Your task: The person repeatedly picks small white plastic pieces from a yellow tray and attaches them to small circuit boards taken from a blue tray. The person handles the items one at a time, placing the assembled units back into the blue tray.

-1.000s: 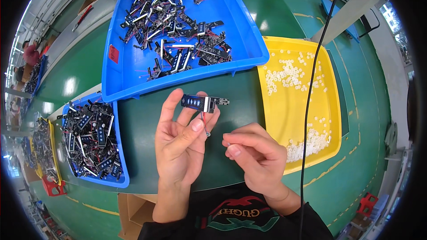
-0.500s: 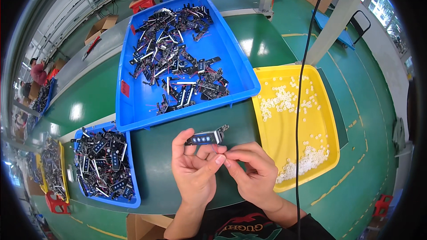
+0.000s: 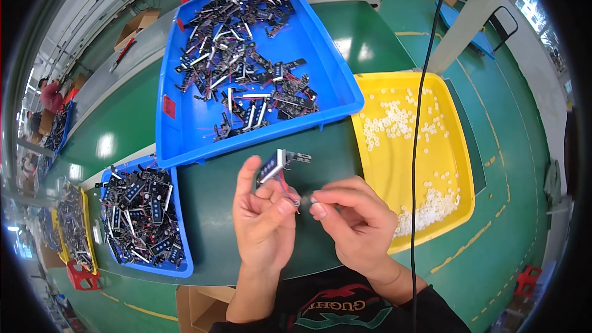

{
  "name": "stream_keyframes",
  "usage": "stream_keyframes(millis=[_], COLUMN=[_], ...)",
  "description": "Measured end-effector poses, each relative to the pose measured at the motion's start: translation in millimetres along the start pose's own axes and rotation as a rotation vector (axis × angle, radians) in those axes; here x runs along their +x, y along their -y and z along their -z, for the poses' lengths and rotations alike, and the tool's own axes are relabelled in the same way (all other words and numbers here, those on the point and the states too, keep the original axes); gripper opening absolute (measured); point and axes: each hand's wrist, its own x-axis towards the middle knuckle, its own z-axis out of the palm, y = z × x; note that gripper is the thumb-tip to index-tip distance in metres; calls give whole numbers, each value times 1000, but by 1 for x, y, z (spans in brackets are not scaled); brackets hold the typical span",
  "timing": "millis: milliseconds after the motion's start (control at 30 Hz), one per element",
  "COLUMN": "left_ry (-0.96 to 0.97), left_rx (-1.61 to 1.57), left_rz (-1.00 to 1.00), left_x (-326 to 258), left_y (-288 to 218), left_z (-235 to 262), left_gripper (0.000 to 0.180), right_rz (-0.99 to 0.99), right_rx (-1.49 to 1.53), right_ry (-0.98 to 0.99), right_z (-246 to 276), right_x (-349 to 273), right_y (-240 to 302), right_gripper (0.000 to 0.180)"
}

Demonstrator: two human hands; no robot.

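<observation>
My left hand (image 3: 266,231) is closed on a small black electronic module (image 3: 271,166) with a row of pale spots on its face and a white edge. Thin red and dark wires (image 3: 286,189) hang from the module to the pinch of my left thumb and fingers. Just to the right, my right hand (image 3: 362,225) pinches thumb against forefinger; a tiny pale bit shows at the tips, too small to name. A narrow gap separates the two hands' fingertips, above the dark green tabletop (image 3: 213,209).
A large blue tray (image 3: 336,108) of similar modules lies ahead. A smaller blue tray (image 3: 185,253) full of them is at left. At right, a yellow tray (image 3: 394,163) holds small white rings (image 3: 431,209). A black cable (image 3: 414,166) hangs in front of it.
The module has tilted upright in my left hand, showing its wires more. My right fingertips have drawn apart from my left thumb. The whole view has shifted slightly.
</observation>
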Motion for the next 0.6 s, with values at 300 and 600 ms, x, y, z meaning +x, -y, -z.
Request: stream_keyframes(millis=[300,600], left_ry=[23,27], left_rx=[24,170], left_rz=[-62,-109], left_x=[1,1], left_y=[6,5], left_z=[-4,-5], left_gripper=[70,70], right_rz=[-89,-120], right_rx=[265,378], right_ry=[47,41], right_z=[-4,-5], right_x=[-1,-2], right_y=[-3,-4], right_gripper=[22,21])
